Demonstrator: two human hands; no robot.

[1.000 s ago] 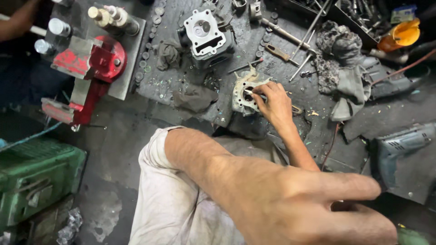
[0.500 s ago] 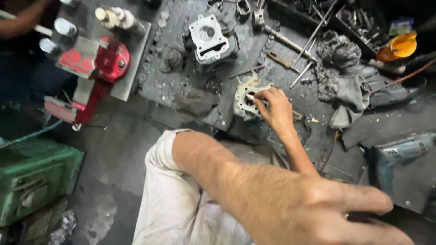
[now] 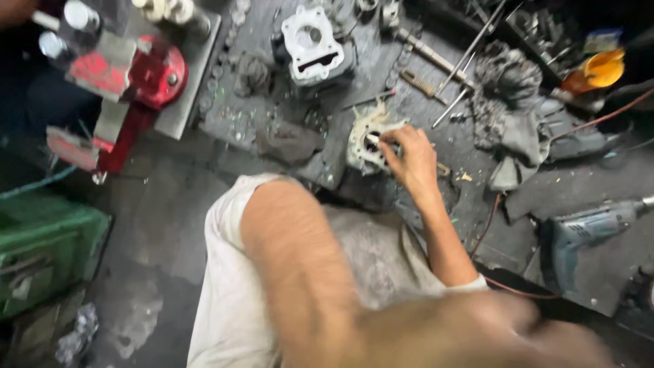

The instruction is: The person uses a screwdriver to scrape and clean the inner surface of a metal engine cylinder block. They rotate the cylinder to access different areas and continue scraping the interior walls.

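A pale metal engine casing is sat on the grimy worktop, just below a cylinder block, and it's touched by the right hand with fingers pinched together on a small part at its opening. The left hand is blurred at the bottom edge, so its grip can't be told. A blue power drill is lying off right, a red vise upper left.

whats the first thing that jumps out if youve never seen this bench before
The red bench vise at upper left stands out most against the grimy dark workbench. Near the middle, a hand pinches at a pale metal engine casing, with an engine cylinder block lying above it. A blurred bare forearm fills the foreground, and a grey power drill lies at right.
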